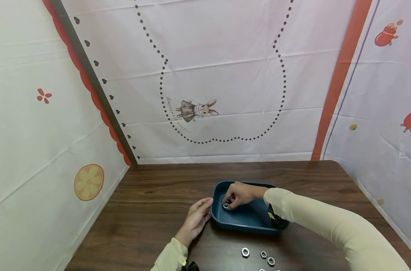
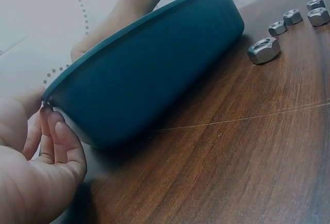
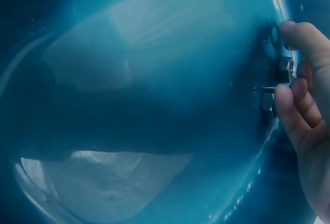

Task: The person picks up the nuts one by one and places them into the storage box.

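A dark blue rectangular tray (image 1: 239,225) stands on the wooden table, its wall seen from outside in the left wrist view. My left hand (image 1: 196,218) pinches its left rim, the fingertips (image 2: 62,131) curled just under the lip. Inside the tray, my right hand (image 1: 240,194) reaches down to the left end with curled fingers. There it grips a steel hex nut (image 3: 290,44), the fingertip (image 3: 287,27) on it. Beside it along the wall are another nut (image 3: 286,69) and one more nut (image 3: 267,100) by the thumb. The fingers partly hide these nuts.
Several loose hex nuts lie on the table (image 1: 151,226) in front of the tray, among them a larger nut (image 1: 245,252) and a smaller nut (image 1: 263,254). Printed white cloth (image 1: 225,94) hangs behind the table and along both sides.
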Demonstrator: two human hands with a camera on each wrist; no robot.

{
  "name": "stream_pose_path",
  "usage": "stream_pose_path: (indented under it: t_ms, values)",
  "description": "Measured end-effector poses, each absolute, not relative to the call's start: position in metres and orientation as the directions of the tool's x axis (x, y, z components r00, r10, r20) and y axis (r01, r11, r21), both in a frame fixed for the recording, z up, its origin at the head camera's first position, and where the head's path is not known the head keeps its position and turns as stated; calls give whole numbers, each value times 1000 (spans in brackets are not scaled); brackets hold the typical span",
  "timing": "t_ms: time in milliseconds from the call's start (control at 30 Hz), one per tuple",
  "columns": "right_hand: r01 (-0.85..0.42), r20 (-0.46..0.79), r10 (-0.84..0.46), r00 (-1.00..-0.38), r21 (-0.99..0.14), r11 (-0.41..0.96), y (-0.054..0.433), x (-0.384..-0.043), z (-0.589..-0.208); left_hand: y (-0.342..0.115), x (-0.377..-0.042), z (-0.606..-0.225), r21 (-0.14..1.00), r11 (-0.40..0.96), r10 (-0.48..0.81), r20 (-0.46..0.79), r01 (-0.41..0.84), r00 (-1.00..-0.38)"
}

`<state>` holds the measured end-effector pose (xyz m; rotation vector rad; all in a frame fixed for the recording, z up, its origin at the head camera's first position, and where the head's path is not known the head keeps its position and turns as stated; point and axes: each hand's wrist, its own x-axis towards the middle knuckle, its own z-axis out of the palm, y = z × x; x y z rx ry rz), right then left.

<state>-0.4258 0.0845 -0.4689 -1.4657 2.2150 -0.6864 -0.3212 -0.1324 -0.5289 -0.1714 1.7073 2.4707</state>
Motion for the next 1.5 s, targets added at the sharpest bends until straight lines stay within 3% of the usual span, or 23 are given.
stream_pose_path:
  t_ms: [200,367,567,700,900,1100,1300,1500]
  values:
    - [-750,-72,-930,-359,-571,334,87,-422,-468,-131,-322,-530,920,-349,49,-173,-179,-984]
    - [-747,-35,-923,-383,-576,332,92,-423,-461,-131,-322,-529,920,-350,43,-174,-178,-984]
    - [-754,177,-842,-509,-565,337,118,-413,-434,-129,-322,-527,926,-343,25,-158,-157,-987]
    - [-718,286,-730,-621,-581,383,143,-388,-422,-129,-320,-527,928,-342,22,-152,-150,-988]
    - [-620,326,-583,-744,-662,422,176,-341,-426,-131,-321,-529,926,-347,4,-158,-150,-987]
    - [-588,403,-448,-798,-683,433,203,-298,-437,-130,-326,-527,925,-349,-3,-161,-150,-987]
    - [-519,391,-348,-852,-723,456,215,-260,-450,-130,-326,-525,925,-350,-13,-162,-148,-987]
    - [-545,437,-333,-836,-734,405,218,-228,-482,-129,-326,-528,931,-335,-24,-159,-142,-987]
